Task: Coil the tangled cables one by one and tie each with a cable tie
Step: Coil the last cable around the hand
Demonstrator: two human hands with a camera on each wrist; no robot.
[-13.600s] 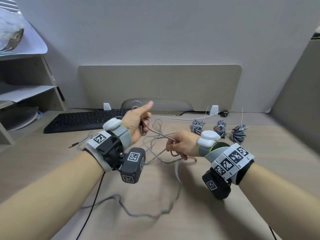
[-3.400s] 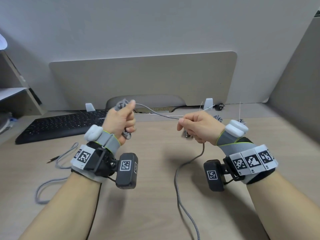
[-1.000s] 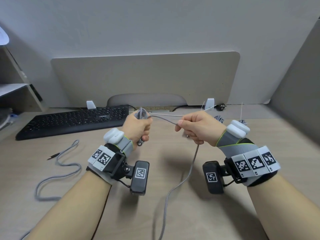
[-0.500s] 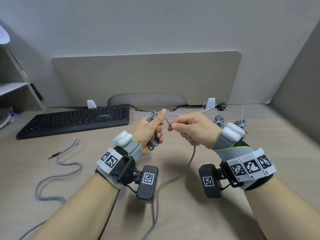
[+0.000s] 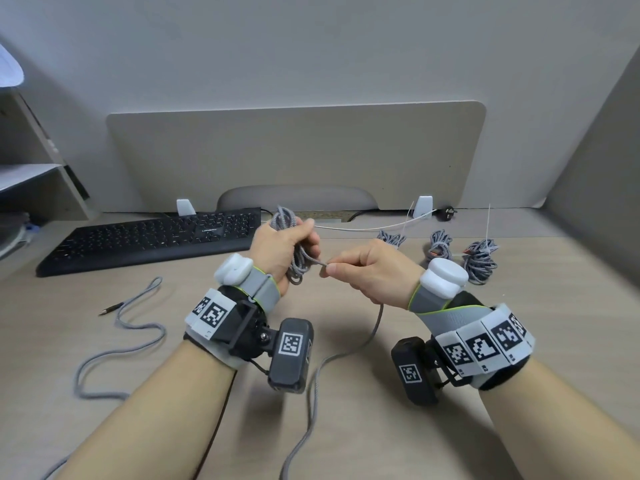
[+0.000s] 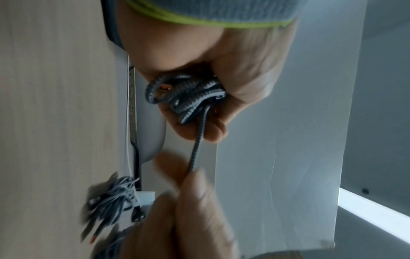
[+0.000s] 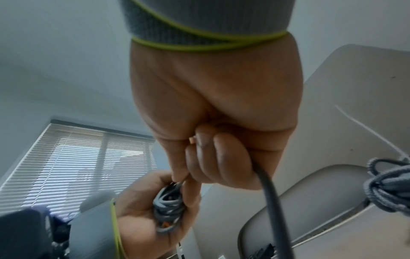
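Observation:
My left hand (image 5: 282, 251) grips a bundle of loops of the grey braided cable (image 5: 297, 258) above the desk; the loops also show in its palm in the left wrist view (image 6: 188, 98). My right hand (image 5: 360, 271) pinches the same cable just right of the bundle between thumb and forefinger, and its curled fingers (image 7: 213, 157) hold the strand. The free length of cable (image 5: 318, 368) drops from my right hand to the desk and runs toward me. Three coiled, tied cables (image 5: 440, 245) lie at the back right. A white cable tie (image 5: 367, 228) lies behind the hands.
A black keyboard (image 5: 149, 237) sits at the back left. Left of my left arm, a second loose grey cable (image 5: 121, 341) snakes across the desk (image 5: 450, 427). A partition panel (image 5: 294, 154) closes off the back, and shelves (image 5: 31, 188) stand at far left.
My right hand has drawn in close to the left, laying another loop into the bundle, which has grown. The slack cable on the desk has shortened and shifted.

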